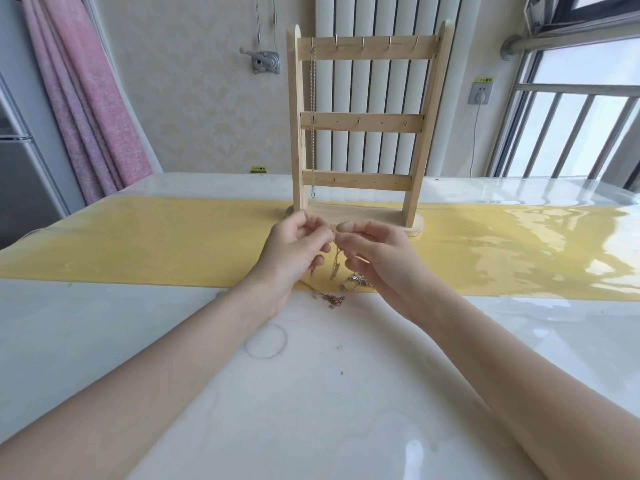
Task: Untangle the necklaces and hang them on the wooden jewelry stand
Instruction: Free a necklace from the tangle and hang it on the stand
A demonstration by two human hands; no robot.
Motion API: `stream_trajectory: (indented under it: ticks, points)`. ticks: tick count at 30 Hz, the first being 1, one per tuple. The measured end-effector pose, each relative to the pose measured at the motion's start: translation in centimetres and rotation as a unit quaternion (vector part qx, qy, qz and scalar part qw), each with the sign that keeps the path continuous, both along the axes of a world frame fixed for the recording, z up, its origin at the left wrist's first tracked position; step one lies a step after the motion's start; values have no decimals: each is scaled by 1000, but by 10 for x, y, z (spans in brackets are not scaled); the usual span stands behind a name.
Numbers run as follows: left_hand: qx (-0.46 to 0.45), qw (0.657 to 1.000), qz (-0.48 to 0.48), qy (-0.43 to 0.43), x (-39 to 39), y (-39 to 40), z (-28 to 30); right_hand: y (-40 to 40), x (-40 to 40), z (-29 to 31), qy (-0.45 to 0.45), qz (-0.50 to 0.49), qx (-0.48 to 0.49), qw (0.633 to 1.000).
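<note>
Necklaces (334, 271) pinched between left hand (294, 251) and right hand (377, 261) mid-worktop (311, 393), untangling underway; next, free one chain for wooden stand (363, 133) hook.

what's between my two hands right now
In the head view, a thin chain is pinched between left hand and right hand, dangling to the table.

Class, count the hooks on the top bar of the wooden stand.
5, spaced along the top bar: the leftmost hook holds a chain; the other four are bare.
</note>
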State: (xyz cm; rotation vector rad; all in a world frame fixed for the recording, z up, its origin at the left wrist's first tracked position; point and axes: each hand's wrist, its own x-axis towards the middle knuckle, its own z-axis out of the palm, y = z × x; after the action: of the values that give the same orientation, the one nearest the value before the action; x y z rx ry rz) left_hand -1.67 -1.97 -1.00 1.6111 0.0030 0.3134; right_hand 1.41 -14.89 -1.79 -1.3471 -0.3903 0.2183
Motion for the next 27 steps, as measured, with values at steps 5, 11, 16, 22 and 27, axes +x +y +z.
stream_trajectory:
  ticks: [5,11,16,22,27]
  points:
    - [64,996,30,-46,0,3,0,2,-1,-3,-90,-62,-111,988]
    - [-97,991,-75,60,0,1,3,-1,1,-2,48,-52,-20,997]
    - [-112,988,-70,80,2,6,5,-2,1,1,79,7,19,997]
    - [202,978,53,12,6,12,-2,0,-1,-2,18,40,-20,999]
    - [139,989,58,-2,6,14,0,-2,0,-1,18,13,-42,999]
